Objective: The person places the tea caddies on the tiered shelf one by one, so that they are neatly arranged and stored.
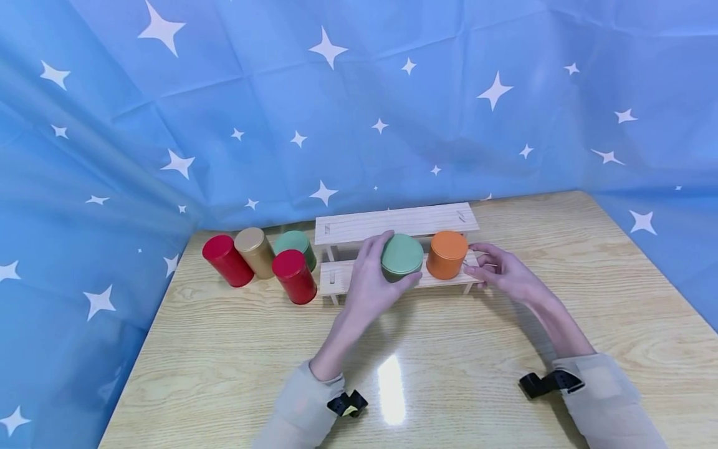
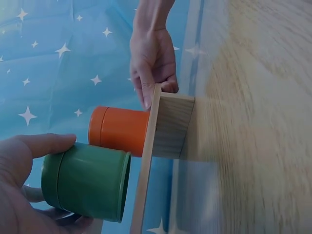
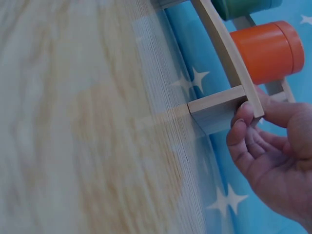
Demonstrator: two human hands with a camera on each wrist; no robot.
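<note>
The left hand [image 1: 374,279] grips a green can [image 1: 402,255] over the lower tier of a wooden shelf [image 1: 342,274]. In the left wrist view, a narrow gap shows between the green can [image 2: 87,181] and the board [image 2: 147,168]. An orange can [image 1: 447,255] stands upright on the lower tier, to the right of the green one. At that tier's right end, the right hand [image 1: 505,271] pinches the board's edge; in the right wrist view the thumb and fingers of this hand [image 3: 278,151] close on the board's corner.
Left of the shelf, on the wooden table [image 1: 224,374], stand two red cans [image 1: 228,260] [image 1: 295,277], a gold can [image 1: 255,252] and another green can [image 1: 296,244]. The upper tier [image 1: 392,222] lies behind the lower one. A blue starred cloth [image 1: 359,93] hangs behind.
</note>
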